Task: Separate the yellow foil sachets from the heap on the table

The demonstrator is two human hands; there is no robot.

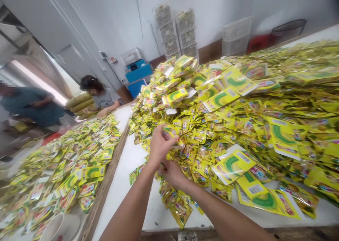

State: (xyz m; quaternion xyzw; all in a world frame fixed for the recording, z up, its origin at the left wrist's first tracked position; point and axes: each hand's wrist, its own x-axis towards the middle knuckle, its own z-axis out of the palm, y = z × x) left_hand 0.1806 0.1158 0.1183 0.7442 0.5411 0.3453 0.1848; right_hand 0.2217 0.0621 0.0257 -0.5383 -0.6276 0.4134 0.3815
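Yellow packets (169, 131), brand lettering (287, 148) seemingly illegible

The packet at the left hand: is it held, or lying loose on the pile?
Held: the packet is in the left hand's grasp, with the thumb across it.

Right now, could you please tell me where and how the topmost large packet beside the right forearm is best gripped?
The large packet is probably best pinched at its white-edged left end, coming from the left: it lies slanted over other packets, with that end uncovered and facing the right hand.
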